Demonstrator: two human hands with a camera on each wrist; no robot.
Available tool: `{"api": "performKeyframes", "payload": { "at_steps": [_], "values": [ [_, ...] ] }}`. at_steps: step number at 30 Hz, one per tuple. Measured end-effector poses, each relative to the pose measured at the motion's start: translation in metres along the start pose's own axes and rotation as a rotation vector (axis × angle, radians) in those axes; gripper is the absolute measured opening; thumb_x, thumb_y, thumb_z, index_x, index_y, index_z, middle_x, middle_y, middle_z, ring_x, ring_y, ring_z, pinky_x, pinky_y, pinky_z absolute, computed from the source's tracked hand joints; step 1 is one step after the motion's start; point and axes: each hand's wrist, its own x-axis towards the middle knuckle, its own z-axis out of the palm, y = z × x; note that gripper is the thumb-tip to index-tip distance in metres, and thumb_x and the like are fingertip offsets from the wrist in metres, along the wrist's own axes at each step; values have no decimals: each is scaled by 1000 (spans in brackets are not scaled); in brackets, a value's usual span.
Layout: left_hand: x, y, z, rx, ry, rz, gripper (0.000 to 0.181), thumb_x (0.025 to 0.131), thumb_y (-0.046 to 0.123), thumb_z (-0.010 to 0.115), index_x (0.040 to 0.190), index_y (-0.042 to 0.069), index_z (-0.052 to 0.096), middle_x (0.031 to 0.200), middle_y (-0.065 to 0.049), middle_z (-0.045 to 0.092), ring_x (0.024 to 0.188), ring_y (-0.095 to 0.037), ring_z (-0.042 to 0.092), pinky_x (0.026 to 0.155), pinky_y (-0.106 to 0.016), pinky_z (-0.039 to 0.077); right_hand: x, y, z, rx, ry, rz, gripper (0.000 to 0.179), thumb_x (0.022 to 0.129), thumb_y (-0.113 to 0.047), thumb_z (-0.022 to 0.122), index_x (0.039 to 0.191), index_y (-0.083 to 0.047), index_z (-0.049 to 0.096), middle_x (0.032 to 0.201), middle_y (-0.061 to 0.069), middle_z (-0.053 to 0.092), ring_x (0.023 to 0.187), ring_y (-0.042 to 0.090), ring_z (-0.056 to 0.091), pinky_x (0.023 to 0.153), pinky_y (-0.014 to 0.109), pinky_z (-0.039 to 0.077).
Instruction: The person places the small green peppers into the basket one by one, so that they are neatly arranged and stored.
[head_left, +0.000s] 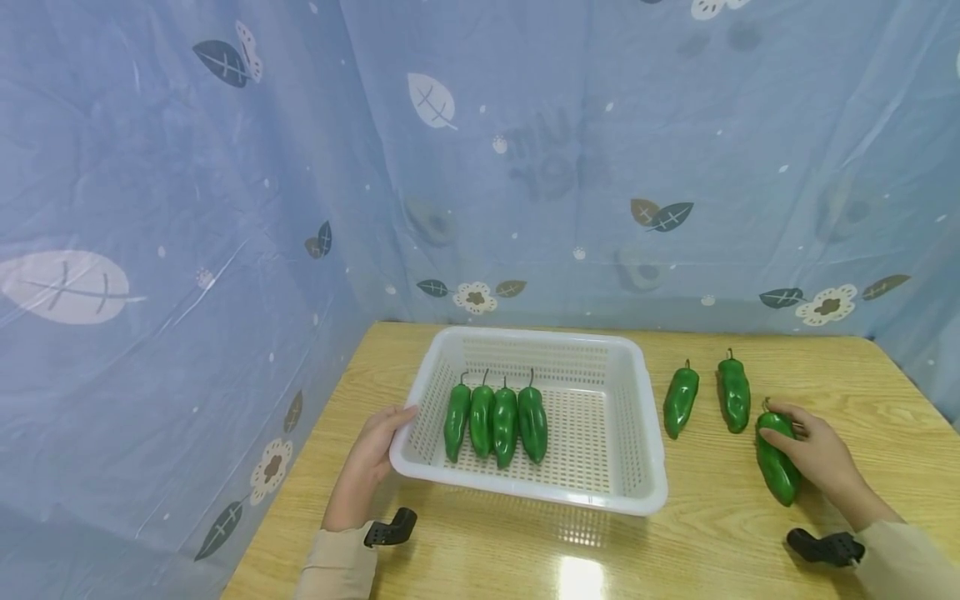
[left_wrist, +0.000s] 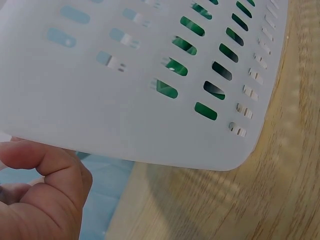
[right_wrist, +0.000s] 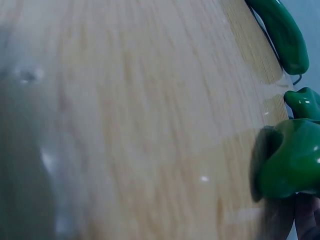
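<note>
At the left end of a white plastic basket (head_left: 525,487), my left hand (head_left: 378,442) grips the rim, thumb over the edge. The left wrist view has that hand's curled fingers (left_wrist: 55,170) beside the basket's slotted wall (left_wrist: 125,115). Several green peppers (head_left: 504,427) lie side by side in the basket's left half, stems toward the back. Over on the right, my right hand (head_left: 821,450) holds another green pepper (head_left: 777,479) between thumb and fingers, close over the table; its glossy body also fills the right edge of the right wrist view.
Two more green peppers, one beside the basket (head_left: 681,402) and one farther right (head_left: 735,396), lie on the wooden table (head_left: 480,550). Blue patterned sheeting (head_left: 525,208) hangs behind the table and along its left side. Black camera mounts sit on both wrists.
</note>
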Motion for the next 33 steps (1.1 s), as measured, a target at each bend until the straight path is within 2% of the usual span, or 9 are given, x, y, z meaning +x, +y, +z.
{"api": "performKeyframes", "payload": {
  "at_steps": [24,33],
  "values": [
    [1,1,1,-7,13,-12,42,98,20,47,130,-7,48,129,-26,54,116,-37,57,91,-45,51,1,-3,-1,-2,9,35,62,98,-34,50,139,9,34,135,44,30,113,60,37,78,64,43],
    [0,2,1,2,11,-13,41,98,20,47,129,-7,48,129,-26,54,115,-36,58,89,-44,52,0,-8,-5,52,48,-2,63,97,-34,51,141,7,32,133,41,35,112,59,38,72,60,47]
  ]
}}
